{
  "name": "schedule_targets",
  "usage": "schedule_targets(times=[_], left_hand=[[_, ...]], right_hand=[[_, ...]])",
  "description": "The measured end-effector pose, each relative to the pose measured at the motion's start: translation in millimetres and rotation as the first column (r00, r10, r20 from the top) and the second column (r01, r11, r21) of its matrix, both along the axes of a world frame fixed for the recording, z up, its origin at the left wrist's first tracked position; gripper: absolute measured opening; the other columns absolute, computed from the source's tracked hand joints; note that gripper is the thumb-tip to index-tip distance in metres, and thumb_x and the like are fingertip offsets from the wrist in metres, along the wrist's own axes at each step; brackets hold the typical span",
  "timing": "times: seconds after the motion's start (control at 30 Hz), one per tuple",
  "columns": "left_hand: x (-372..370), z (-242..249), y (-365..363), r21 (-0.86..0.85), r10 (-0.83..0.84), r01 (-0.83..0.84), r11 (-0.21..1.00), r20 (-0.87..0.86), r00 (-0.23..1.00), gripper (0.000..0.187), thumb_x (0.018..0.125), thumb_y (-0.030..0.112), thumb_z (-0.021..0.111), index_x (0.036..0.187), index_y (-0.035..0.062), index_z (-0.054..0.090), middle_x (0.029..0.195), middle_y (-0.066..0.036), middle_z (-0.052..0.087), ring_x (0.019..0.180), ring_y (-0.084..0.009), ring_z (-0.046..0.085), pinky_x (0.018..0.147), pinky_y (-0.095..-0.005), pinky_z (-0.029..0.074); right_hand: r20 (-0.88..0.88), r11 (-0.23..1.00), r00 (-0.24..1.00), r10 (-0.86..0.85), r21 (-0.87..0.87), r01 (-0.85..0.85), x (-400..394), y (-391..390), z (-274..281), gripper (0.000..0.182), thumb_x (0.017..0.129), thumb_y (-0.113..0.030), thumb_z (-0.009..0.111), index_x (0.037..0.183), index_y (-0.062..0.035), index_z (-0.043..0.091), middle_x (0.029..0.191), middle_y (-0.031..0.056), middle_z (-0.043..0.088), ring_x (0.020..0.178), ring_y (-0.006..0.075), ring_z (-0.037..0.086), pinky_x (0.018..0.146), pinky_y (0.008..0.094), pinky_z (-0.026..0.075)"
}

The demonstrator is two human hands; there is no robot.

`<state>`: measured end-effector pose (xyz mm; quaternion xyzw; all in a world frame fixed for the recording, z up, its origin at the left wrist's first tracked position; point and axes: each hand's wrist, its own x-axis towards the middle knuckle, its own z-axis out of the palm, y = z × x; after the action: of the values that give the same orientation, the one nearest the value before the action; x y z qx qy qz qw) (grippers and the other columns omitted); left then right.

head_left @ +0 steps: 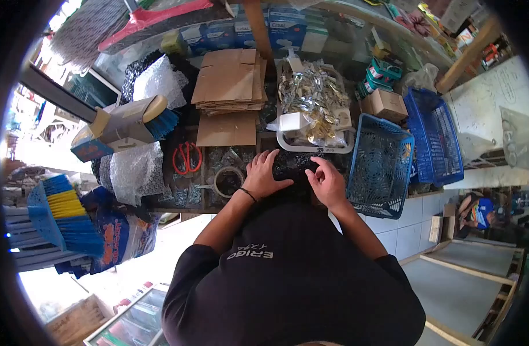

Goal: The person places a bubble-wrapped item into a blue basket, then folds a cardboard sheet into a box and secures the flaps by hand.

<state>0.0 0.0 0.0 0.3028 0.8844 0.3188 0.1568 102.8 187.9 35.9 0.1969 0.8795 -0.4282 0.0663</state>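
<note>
A dark, glossy package that looks wrapped in black plastic (293, 165) lies at the bench edge in front of my body. My left hand (261, 176) rests on its left end, fingers spread and holding nothing. At the right end is my right hand (328, 183), its thumb and forefinger apart and the other fingers curled; nothing shows in its grip. A tape roll (216, 180) lies just left of my left hand, with red-handled scissors (187, 159) farther left. Behind the package stands a white tray (316, 149) heaped with shiny bagged metal pieces.
Stacked cardboard sheets (225, 78) lie behind the tape roll, with bubble wrap (138, 173) to the left. A blue basket (381, 167) and a darker blue basket (434, 135) stand right. Brush heads (59, 213) hang at left. A person (480, 212) sits far right.
</note>
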Motion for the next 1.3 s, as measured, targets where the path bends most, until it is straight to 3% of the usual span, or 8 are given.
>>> schedule_targets(times=[0.17, 0.3, 0.6, 0.77, 0.8, 0.93, 1.03, 1.3], left_hand=[[-6, -7, -3, 0.155, -0.078, 0.084, 0.984, -0.04, 0.996, 0.073, 0.064, 0.042, 0.079, 0.12, 0.002, 0.055, 0.121, -0.021, 0.056, 0.116, -0.0378, 0.05, 0.101, -0.0423, 0.038], [-8, 27, -16, 0.23, -0.088, 0.069, 0.971, 0.074, 0.993, 0.065, 0.064, 0.041, 0.08, 0.11, -0.0005, 0.061, 0.103, -0.022, 0.064, 0.1, -0.035, 0.061, 0.089, -0.0394, 0.047], [-3, 105, -56, 0.346, -0.281, 0.202, 0.916, 0.195, 0.94, 0.069, 0.063, 0.043, 0.081, 0.113, 0.0003, 0.06, 0.097, -0.018, 0.066, 0.093, -0.0287, 0.065, 0.083, -0.0359, 0.048], [-13, 132, -32, 0.369, -0.401, 0.295, 0.881, 0.253, 0.881, 0.073, 0.065, 0.053, 0.078, 0.112, 0.0004, 0.059, 0.094, -0.016, 0.066, 0.093, -0.0247, 0.063, 0.084, -0.0349, 0.046], [-15, 124, -23, 0.402, -0.438, 0.326, 0.856, 0.225, 0.871, 0.078, 0.073, 0.066, 0.063, 0.112, -0.0006, 0.059, 0.096, -0.013, 0.065, 0.094, -0.0224, 0.061, 0.086, -0.0335, 0.045], [-8, 138, 43, 0.568, -0.454, 0.243, 0.786, 0.264, 0.851, 0.086, 0.088, 0.072, 0.022, 0.112, -0.0025, 0.058, 0.095, -0.011, 0.065, 0.089, -0.0213, 0.061, 0.083, -0.0297, 0.045], [0, 153, 96, 0.549, -0.356, -0.04, 0.835, 0.593, 0.723, 0.083, 0.091, 0.068, 0.018, 0.113, -0.0021, 0.057, 0.093, -0.011, 0.065, 0.085, -0.0175, 0.061, 0.08, -0.0274, 0.046], [14, 152, 230, 0.61, -0.378, -0.247, 0.753, 0.708, 0.597, 0.081, 0.091, 0.067, 0.022, 0.12, -0.0035, 0.05, 0.105, -0.015, 0.062, 0.098, -0.0226, 0.06, 0.089, -0.0335, 0.046]], right_hand=[[-0.415, 0.907, 0.866, 0.28, 0.408, -0.098, 26, 12, -1, 0.065, 0.071, -0.029, 0.075, 0.127, -0.0121, 0.048, 0.117, 0.0151, 0.048, 0.106, 0.0319, 0.049, 0.089, 0.0413, 0.042], [-0.3, 0.843, 0.86, 0.413, 0.482, -0.237, 34, 15, 21, 0.092, 0.063, -0.038, 0.081, 0.139, -0.0141, 0.035, 0.135, 0.0193, 0.032, 0.123, 0.04, 0.037, 0.103, 0.048, 0.033], [-0.451, 0.745, 0.597, 0.663, 0.329, -0.58, 15, 27, 78, 0.113, 0.052, -0.036, 0.087, 0.144, -0.0199, 0.024, 0.144, 0.0239, 0.019, 0.133, 0.046, 0.024, 0.107, 0.0521, 0.028], [-0.693, 0.808, 0.529, 0.49, 0.134, -0.574, 25, 47, 98, 0.12, 0.053, -0.03, 0.089, 0.146, -0.0169, 0.016, 0.146, 0.0224, 0.018, 0.133, 0.043, 0.026, 0.108, 0.0498, 0.026], [-0.716, 0.828, 0.518, 0.467, 0.148, -0.541, 31, 55, 102, 0.122, 0.053, -0.03, 0.09, 0.147, -0.0161, 0.014, 0.147, 0.0221, 0.017, 0.134, 0.0416, 0.026, 0.109, 0.0488, 0.026], [-0.561, 0.858, 0.791, 0.242, -0.256, -0.444, 76, 91, 116, 0.126, 0.053, -0.029, 0.09, 0.148, -0.0139, 0.009, 0.149, 0.0205, 0.017, 0.136, 0.0344, 0.025, 0.11, 0.0438, 0.024], [-0.571, 0.865, 0.818, 0.069, -0.375, -0.334, 103, 120, 115, 0.125, 0.054, -0.026, 0.09, 0.148, -0.013, 0.008, 0.149, 0.0191, 0.02, 0.136, 0.0303, 0.025, 0.11, 0.0412, 0.024], [-0.526, 0.628, 0.774, -0.352, -0.746, -0.221, 154, 207, 100, 0.103, 0.059, -0.014, 0.085, 0.143, -0.0105, 0.025, 0.134, 0.0127, 0.04, 0.127, 0.0238, 0.038, 0.107, 0.0372, 0.029]])
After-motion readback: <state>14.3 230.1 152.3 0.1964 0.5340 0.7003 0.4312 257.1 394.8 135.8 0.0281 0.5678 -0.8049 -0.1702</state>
